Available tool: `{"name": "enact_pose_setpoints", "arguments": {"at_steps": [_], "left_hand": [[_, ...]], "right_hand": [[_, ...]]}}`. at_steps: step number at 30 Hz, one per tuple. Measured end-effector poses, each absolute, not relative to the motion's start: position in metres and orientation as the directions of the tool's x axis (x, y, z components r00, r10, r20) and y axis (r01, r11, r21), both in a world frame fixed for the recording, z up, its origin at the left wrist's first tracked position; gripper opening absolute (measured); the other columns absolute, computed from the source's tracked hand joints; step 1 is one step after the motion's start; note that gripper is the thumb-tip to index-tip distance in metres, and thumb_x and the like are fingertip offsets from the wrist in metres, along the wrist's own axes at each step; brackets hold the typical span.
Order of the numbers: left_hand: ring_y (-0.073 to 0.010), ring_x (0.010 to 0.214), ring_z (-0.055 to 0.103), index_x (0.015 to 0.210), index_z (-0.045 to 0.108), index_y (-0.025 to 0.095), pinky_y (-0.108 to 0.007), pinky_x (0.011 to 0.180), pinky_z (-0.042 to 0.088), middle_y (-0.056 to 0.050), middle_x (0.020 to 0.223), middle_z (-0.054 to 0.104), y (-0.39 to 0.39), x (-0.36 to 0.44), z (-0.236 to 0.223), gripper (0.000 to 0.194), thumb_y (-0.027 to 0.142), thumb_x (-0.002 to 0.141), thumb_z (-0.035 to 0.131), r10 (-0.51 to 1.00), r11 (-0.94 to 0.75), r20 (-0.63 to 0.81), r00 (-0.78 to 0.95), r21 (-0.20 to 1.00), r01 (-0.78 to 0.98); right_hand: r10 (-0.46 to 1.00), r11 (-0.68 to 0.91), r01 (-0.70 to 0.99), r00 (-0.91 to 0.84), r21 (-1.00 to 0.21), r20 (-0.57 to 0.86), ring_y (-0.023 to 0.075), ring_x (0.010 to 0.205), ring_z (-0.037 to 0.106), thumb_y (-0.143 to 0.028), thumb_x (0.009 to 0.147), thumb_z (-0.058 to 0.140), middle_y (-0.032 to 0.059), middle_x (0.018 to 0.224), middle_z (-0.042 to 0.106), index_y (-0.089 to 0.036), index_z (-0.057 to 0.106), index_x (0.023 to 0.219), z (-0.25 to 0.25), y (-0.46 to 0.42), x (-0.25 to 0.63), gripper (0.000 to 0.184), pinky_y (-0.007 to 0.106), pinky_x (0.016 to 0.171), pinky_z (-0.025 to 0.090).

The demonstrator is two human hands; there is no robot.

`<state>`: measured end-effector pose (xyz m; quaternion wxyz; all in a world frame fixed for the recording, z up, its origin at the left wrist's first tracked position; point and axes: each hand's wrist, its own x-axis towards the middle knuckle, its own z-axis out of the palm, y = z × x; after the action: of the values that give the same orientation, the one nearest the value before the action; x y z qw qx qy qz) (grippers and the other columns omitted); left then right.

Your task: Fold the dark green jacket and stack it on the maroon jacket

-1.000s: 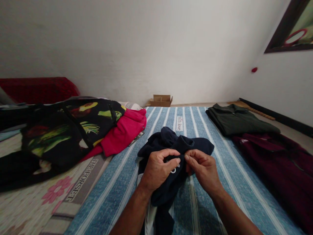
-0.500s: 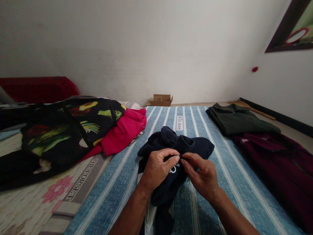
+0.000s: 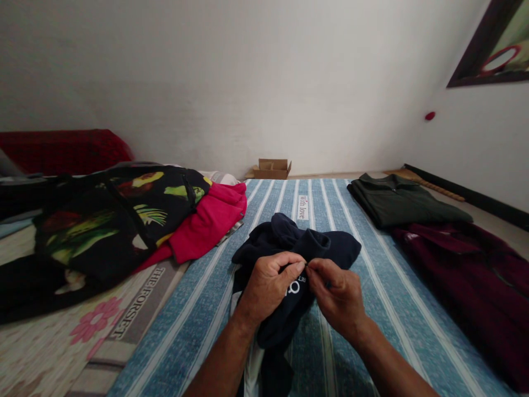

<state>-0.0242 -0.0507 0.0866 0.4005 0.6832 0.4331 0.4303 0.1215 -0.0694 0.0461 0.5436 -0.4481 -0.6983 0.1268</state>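
Note:
A navy-blue collared top (image 3: 343, 246) with white lettering on its chest lies bunched on the blue striped sheet. My left hand (image 3: 266, 284) pinches it just below the collar, thumb against forefinger. Close beside, nearly fingertip to fingertip, my right hand (image 3: 336, 292) is closed in a pinch at the same spot on the front. The small part between the fingers is too small and dark to make out. One white-edged part of the top hangs toward me, partly behind my left forearm.
To the left lie a black fruit-print garment (image 3: 107, 220) and a red-pink garment (image 3: 210, 220). A folded dark green collared garment (image 3: 409, 204) and a maroon one (image 3: 467, 286) lie on the right. An open cardboard box (image 3: 270, 170) stands by the wall.
My right hand's fingers have closed in tighter and its wrist has shifted slightly left. The left hand stays nearly where it was; the clothes lie almost unchanged.

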Motion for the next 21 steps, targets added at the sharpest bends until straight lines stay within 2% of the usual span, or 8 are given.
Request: {"name": "enact_pose_setpoints", "arguments": {"at_steps": [2, 5, 8, 10, 15, 18, 21], "left_hand": [[-0.0148, 0.071, 0.061, 0.081, 0.073, 0.018, -0.022, 0.069, 0.046, -0.001, 0.075, 0.07, -0.05, -0.024, 0.087, 0.015, 0.025, 0.078, 0.059, 0.939, -0.298, 0.234, 0.251, 0.919, 0.259], [-0.0137, 0.069, 0.06, 0.078, 0.071, 0.017, -0.022, 0.068, 0.046, 0.0, 0.074, 0.068, -0.049, -0.025, 0.086, 0.016, 0.027, 0.078, 0.058, 0.948, -0.287, 0.232, 0.219, 0.919, 0.27], [-0.0131, 0.067, 0.058, 0.078, 0.07, 0.017, -0.021, 0.065, 0.045, 0.001, 0.072, 0.066, -0.047, -0.027, 0.085, 0.016, 0.029, 0.078, 0.059, 0.957, -0.268, 0.226, 0.182, 0.929, 0.255], [-0.0125, 0.066, 0.057, 0.078, 0.069, 0.017, -0.021, 0.063, 0.044, 0.001, 0.071, 0.065, -0.046, -0.028, 0.084, 0.017, 0.03, 0.078, 0.059, 0.962, -0.253, 0.218, 0.165, 0.938, 0.236], [-0.0107, 0.062, 0.055, 0.08, 0.069, 0.016, -0.019, 0.059, 0.043, 0.0, 0.069, 0.064, -0.041, -0.032, 0.08, 0.019, 0.034, 0.076, 0.063, 0.978, -0.181, 0.165, 0.128, 0.975, 0.127], [-0.0098, 0.059, 0.055, 0.081, 0.068, 0.016, -0.019, 0.057, 0.043, 0.0, 0.068, 0.065, -0.038, -0.035, 0.078, 0.021, 0.035, 0.073, 0.067, 0.991, -0.11, 0.11, 0.075, 0.994, 0.0], [-0.0102, 0.057, 0.058, 0.084, 0.068, 0.016, -0.018, 0.055, 0.044, 0.0, 0.067, 0.066, -0.035, -0.039, 0.08, 0.025, 0.034, 0.067, 0.072, 0.999, -0.054, 0.053, -0.007, 0.985, -0.164]], "right_hand": [[0.828, 0.515, 0.388, 0.007, -0.764, 0.561, 0.008, 0.045, 0.049, -0.025, 0.087, 0.05, -0.0029, 0.054, 0.054, -0.017, 0.059, 0.076, 0.047, -0.07, 0.123, 0.016, 0.019, 0.045, 0.037], [0.927, 0.37, 0.118, 0.024, -0.921, 0.375, 0.0078, 0.043, 0.046, -0.03, 0.087, 0.053, -0.0046, 0.049, 0.05, -0.017, 0.055, 0.073, 0.051, -0.07, 0.126, 0.02, 0.018, 0.043, 0.036], [0.962, 0.264, -0.093, -0.042, -0.96, 0.268, 0.0074, 0.041, 0.046, -0.033, 0.086, 0.056, -0.0049, 0.046, 0.052, -0.017, 0.054, 0.075, 0.056, -0.069, 0.133, 0.02, 0.018, 0.044, 0.036], [0.955, 0.204, -0.158, -0.186, -0.966, 0.232, 0.0063, 0.04, 0.044, -0.033, 0.085, 0.058, -0.0043, 0.046, 0.054, -0.016, 0.055, 0.075, 0.061, -0.071, 0.138, 0.02, 0.018, 0.044, 0.034], [0.797, 0.09, -0.098, -0.589, -0.991, 0.131, 0.0047, 0.039, 0.04, -0.033, 0.083, 0.06, -0.0043, 0.046, 0.052, -0.015, 0.056, 0.069, 0.072, -0.092, 0.148, 0.023, 0.017, 0.043, 0.03], [0.685, 0.081, 0.023, -0.727, -0.996, 0.039, 0.0054, 0.045, 0.042, -0.037, 0.083, 0.058, -0.0037, 0.052, 0.049, -0.016, 0.056, 0.066, 0.069, -0.114, 0.154, 0.028, 0.017, 0.044, 0.031], [0.621, 0.137, 0.173, -0.782, -0.975, -0.051, 0.0057, 0.049, 0.042, -0.042, 0.084, 0.055, -0.0044, 0.056, 0.047, -0.017, 0.056, 0.063, 0.052, -0.137, 0.163, 0.032, 0.016, 0.047, 0.032]]}}
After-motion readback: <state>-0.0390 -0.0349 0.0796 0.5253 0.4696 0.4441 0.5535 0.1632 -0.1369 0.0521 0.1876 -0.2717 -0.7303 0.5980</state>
